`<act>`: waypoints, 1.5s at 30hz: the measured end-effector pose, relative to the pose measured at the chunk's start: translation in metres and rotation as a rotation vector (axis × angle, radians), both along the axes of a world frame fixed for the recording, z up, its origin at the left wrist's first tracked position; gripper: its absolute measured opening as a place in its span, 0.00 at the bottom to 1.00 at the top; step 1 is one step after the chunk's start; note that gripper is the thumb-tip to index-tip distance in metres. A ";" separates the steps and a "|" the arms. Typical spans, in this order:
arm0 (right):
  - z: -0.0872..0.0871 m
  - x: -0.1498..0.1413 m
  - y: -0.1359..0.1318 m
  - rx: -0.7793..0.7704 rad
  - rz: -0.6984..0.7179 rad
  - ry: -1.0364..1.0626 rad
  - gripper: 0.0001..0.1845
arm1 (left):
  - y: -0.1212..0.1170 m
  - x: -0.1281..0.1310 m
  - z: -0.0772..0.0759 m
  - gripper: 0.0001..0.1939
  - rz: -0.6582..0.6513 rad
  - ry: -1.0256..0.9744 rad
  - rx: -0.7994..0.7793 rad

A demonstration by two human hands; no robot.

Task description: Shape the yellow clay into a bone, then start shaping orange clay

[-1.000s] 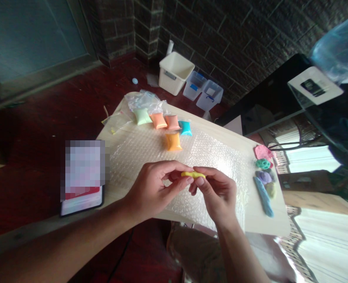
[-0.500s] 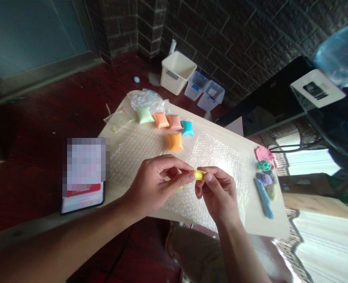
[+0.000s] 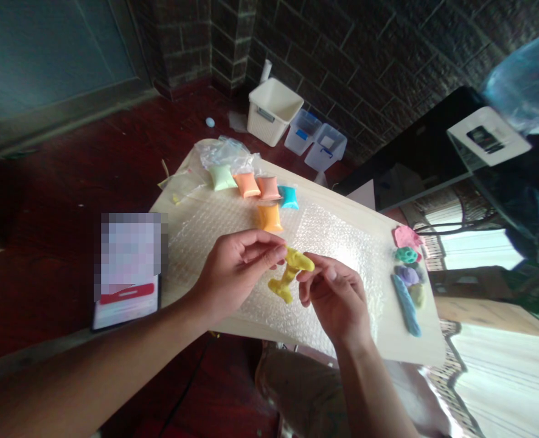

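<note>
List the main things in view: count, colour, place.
Table: one, pale, centre
Bubble wrap: count unclear, clear, on table
Soft-looking piece: one, yellow, above bubble wrap
Packets: five, green, blue and orange shades, table's far side
Plastic bags: count unclear, clear, table's far left
Lumps: six or more, assorted colours, table's right end
Screen device: one, dark-edged, table's left
Bin: one, cream, beyond table
Boxes: two, clear, beside bin
Brick wall: one, dark, top
Left hand: one, bare, holding the piece
Right hand: one, bare, beside it
</note>
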State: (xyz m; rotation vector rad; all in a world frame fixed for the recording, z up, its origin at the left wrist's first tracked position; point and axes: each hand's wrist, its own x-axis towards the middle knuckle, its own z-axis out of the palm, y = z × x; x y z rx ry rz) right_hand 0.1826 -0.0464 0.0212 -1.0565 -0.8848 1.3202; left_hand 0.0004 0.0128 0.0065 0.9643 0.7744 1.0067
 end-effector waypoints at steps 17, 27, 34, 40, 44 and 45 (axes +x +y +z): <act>-0.006 0.000 0.003 0.061 -0.088 -0.161 0.10 | 0.000 0.002 -0.004 0.14 -0.067 -0.130 -0.245; -0.010 0.001 -0.002 0.100 -0.053 -0.205 0.10 | -0.006 0.005 -0.007 0.23 -0.168 -0.105 -0.276; -0.009 0.004 -0.003 0.170 0.037 -0.252 0.15 | -0.006 0.005 0.001 0.14 -0.271 -0.236 -0.459; -0.008 0.004 -0.002 0.188 0.058 -0.304 0.13 | -0.004 0.001 0.001 0.11 -0.381 -0.278 -0.486; -0.005 0.005 -0.003 0.162 0.084 -0.312 0.10 | -0.004 -0.001 0.000 0.08 -0.390 -0.283 -0.554; -0.005 0.005 -0.003 0.150 0.091 -0.310 0.09 | -0.004 -0.001 0.000 0.08 -0.389 -0.282 -0.565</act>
